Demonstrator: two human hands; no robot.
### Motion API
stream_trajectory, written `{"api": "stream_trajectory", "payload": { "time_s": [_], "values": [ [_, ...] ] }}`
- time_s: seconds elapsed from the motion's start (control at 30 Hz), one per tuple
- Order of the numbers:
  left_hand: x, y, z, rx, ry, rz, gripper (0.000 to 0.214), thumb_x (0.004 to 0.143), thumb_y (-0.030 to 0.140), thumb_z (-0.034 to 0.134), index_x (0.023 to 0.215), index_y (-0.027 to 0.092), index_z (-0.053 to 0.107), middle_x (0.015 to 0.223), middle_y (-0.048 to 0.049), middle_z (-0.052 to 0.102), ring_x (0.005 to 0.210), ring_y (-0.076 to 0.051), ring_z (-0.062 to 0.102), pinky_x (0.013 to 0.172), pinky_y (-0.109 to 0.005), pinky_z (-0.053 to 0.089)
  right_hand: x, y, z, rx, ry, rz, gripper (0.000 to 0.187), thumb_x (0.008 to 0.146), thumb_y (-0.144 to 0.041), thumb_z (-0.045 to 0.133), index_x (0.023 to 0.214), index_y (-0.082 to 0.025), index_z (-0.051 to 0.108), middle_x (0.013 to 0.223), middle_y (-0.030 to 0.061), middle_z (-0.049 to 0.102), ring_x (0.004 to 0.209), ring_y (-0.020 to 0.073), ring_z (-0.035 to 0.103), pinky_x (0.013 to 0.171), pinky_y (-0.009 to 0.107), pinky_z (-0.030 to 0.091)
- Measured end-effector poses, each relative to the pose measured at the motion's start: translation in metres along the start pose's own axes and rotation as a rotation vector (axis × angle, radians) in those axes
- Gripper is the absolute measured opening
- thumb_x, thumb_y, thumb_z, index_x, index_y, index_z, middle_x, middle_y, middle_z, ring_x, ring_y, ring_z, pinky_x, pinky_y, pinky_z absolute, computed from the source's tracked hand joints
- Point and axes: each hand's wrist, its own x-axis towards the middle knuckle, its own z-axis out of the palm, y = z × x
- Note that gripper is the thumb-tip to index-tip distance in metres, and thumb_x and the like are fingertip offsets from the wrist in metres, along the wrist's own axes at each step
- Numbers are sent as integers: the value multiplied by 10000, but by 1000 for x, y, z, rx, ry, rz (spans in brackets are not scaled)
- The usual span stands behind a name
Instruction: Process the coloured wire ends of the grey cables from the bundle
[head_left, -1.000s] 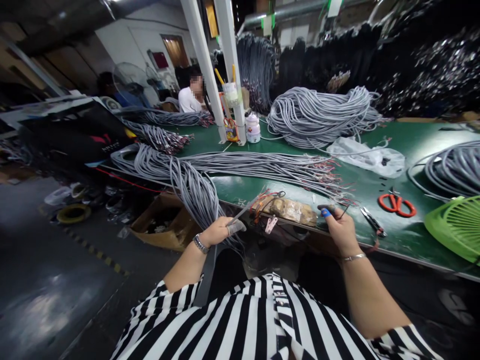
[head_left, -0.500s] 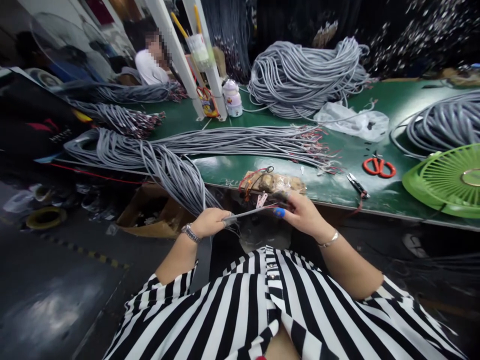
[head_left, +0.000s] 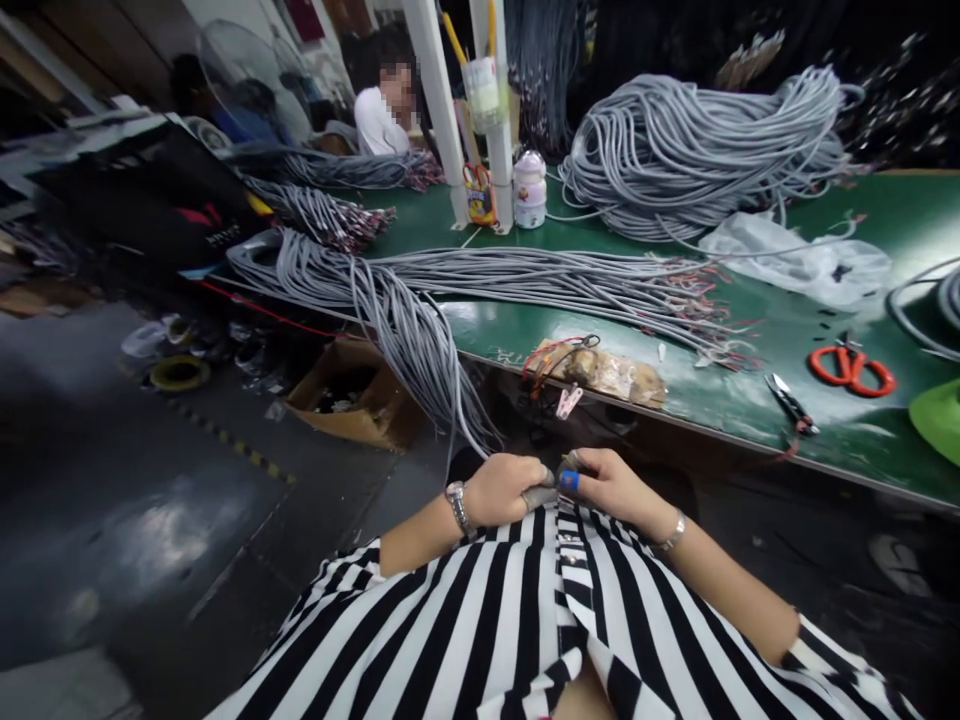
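Note:
My left hand (head_left: pixel 514 488), a watch on its wrist, is closed with fingertips in grey covers. A grey cable (head_left: pixel 471 440) comes down to it from the hanging bundle. My right hand (head_left: pixel 611 487), with blue tape round the thumb, is pinched close beside the left, in front of the striped shirt. The cable's end is between the two hands, mostly hidden by the fingers. Just beyond them, a pink clip (head_left: pixel 569 402) sticks out from a taped brown block (head_left: pixel 604 372) at the table edge.
Grey cables (head_left: pixel 540 280) lie along the green table (head_left: pixel 487 335), some hanging over its edge. Red-handled scissors (head_left: pixel 851 370) and small snips (head_left: pixel 791 405) lie to the right. A large cable coil (head_left: pixel 697 150) sits behind. A cardboard box (head_left: pixel 360 395) stands below left. A person (head_left: pixel 381 120) is at the back.
Both hands have drawn in toward the shirt and close together; the cable stretch and red wires between them are now covered. The view has turned left.

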Motion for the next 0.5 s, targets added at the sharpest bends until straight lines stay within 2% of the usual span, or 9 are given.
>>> {"api": "stream_trajectory", "payload": {
  "time_s": [0.07, 0.1, 0.17, 0.2, 0.27, 0.3, 0.43, 0.5],
  "values": [
    [-3, 0, 3, -105, 24, -13, 315, 948, 396, 458, 881, 167, 663, 797, -80, 688, 723, -177, 631, 670, -266, 441, 3, 5, 2, 187, 14, 91, 293, 746, -441, 681, 651, -173, 607, 616, 4, 585, 562, 123, 481, 534, 255, 389],
    [-4, -1, 2, -170, 18, -13, 314, 951, 406, 462, 890, 172, 662, 801, -73, 692, 730, -169, 633, 685, -259, 448, 5, 8, 0, 260, 61, 132, 308, 709, -457, 708, 651, -172, 606, 605, 1, 579, 540, 114, 469, 511, 249, 378],
    [-8, -5, -3, -293, 5, -24, 307, 937, 426, 492, 880, 175, 659, 803, -63, 695, 727, -155, 631, 696, -249, 462, 9, 17, -8, 364, 235, 192, 340, 632, -472, 754, 650, -176, 586, 558, -19, 536, 479, 89, 410, 443, 228, 315],
    [-9, -7, -6, -343, 15, -42, 309, 926, 438, 510, 869, 173, 658, 801, -62, 694, 721, -151, 628, 694, -248, 469, 11, 22, -13, 392, 390, 218, 363, 604, -481, 765, 634, -187, 555, 503, -47, 469, 435, 70, 334, 402, 216, 241],
    [-11, -10, -9, -423, 78, -110, 318, 904, 458, 544, 857, 165, 656, 794, -61, 690, 714, -147, 621, 689, -250, 479, 12, 30, -22, 425, 580, 237, 394, 626, -503, 752, 626, -203, 496, 470, -77, 387, 409, 55, 242, 383, 209, 144],
    [-12, -12, -10, -456, 129, -152, 323, 894, 466, 558, 859, 160, 655, 792, -61, 687, 712, -146, 617, 686, -251, 484, 12, 32, -24, 416, 582, 224, 401, 647, -516, 746, 633, -201, 498, 475, -77, 383, 413, 53, 231, 386, 211, 130],
    [-7, -15, -2, -603, 295, -264, 324, 871, 466, 595, 907, 148, 643, 797, -50, 667, 657, -121, 582, 635, -241, 482, 19, 30, -20, 435, 397, 182, 503, 716, -676, 654, 701, -179, 579, 550, -37, 470, 409, 44, 219, 382, 218, 117],
    [0, -16, 5, -674, 350, -311, 320, 866, 461, 604, 932, 149, 636, 770, -34, 648, 592, -99, 541, 571, -224, 458, 31, 25, -17, 500, 380, 156, 573, 743, -750, 567, 767, -179, 603, 634, -12, 540, 404, 36, 197, 372, 217, 105]
  ]
}}
